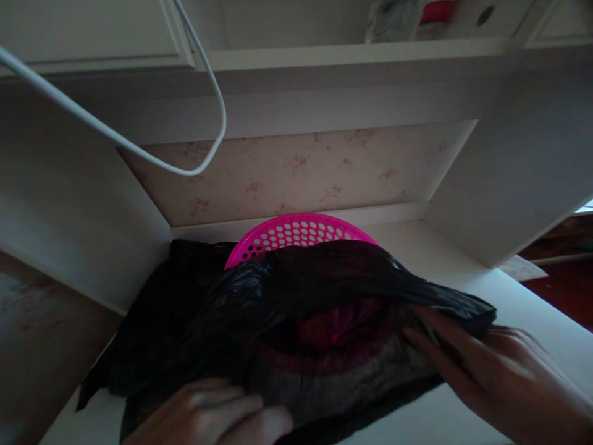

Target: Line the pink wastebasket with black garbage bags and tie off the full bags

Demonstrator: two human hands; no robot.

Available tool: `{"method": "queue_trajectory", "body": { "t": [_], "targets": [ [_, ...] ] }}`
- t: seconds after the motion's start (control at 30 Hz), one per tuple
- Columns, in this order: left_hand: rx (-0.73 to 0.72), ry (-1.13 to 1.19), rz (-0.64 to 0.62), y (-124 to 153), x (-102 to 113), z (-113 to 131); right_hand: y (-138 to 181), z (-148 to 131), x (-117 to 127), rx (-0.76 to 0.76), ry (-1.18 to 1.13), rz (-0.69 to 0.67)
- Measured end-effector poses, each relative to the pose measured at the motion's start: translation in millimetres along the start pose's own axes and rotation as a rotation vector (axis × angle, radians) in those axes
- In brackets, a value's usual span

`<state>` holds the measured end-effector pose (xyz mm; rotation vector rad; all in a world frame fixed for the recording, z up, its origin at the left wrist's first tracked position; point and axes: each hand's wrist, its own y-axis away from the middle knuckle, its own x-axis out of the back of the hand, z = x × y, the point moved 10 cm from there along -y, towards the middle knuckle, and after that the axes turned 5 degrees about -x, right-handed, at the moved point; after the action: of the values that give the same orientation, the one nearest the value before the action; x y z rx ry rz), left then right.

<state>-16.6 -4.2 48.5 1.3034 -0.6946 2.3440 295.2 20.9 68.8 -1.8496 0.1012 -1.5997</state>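
1. Black plastic bag [296, 278]: loose, wrinkled film, spread over the near part of the pink basket [296, 217]. Dim pink shows inside its dark opening and through the thinner film below that.
2. Pink basket, perforated: far rim and a strip of holed wall bare, remainder behind black film. Taken as the landmark for all entries following.
3. Right hand [491, 364]: to the right of the basket and nearer the viewer. Thumb and finger narrow, a fold of the bag's film between them; slightly blurred.
4. Left hand [217, 414]: nearer the viewer than the basket, towards its left. Fingers curled against the bag; underside hidden, so whether film is gripped cannot be told.
5. Black film, bunched [152, 315]: left of the basket; whether part of the same bag cannot be told.
6. White surface [463, 266]: beneath the basket, extending to its right.
7. Floral panel [301, 167]: upright, behind the basket, pale pink ground.
8. White cable [189, 172]: one hanging loop, above and left of the basket.
9. Upper shelf [347, 57]: pale, above the basket; bears a red item [436, 11], partly cropped, right of the basket's centre.
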Motion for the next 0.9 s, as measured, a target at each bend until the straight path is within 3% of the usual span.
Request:
{"method": "queue_trajectory", "body": {
  "t": [0.2, 0.33, 0.4, 0.47, 0.53, 0.67, 0.73, 0.83, 0.9],
  "targets": [
    [0.193, 0.117, -0.102, -24.1, -6.4, -25.3, -2.7, 38.0, -56.6, -0.316, -0.267, -0.212],
    [0.314, 0.172, -0.195, -12.7, -24.4, -47.2, -4.8, 44.5, -104.1, -0.472, -0.558, -0.518],
    [0.338, 0.167, -0.224, -2.9, -31.9, -54.9, -7.5, 43.0, -109.5, -0.504, -0.602, -0.554],
    [0.322, 0.12, -0.144, 6.5, -26.3, -58.8, -10.3, 41.8, -101.7, -0.5, -0.57, -0.514],
    [0.294, 0.057, 0.033, 18.1, -7.8, -59.8, -9.4, 44.3, -85.0, -0.515, -0.528, -0.416],
    [0.296, -0.134, 0.479, 46.4, 44.8, -56.2, 1.5, 65.1, -29.4, -0.628, -0.441, 0.034],
    [0.316, -0.243, 0.633, 49.9, 62.9, -50.8, 3.2, 66.7, -1.6, -0.589, -0.357, 0.276],
    [0.322, -0.245, 0.585, 28.0, 63.0, -50.0, -11.5, 50.3, 18.1, -0.377, -0.211, 0.449],
    [0.316, -0.133, 0.496, 13.5, 57.4, -55.5, -29.2, 40.4, 9.3, -0.251, -0.206, 0.372]
  ]
}}
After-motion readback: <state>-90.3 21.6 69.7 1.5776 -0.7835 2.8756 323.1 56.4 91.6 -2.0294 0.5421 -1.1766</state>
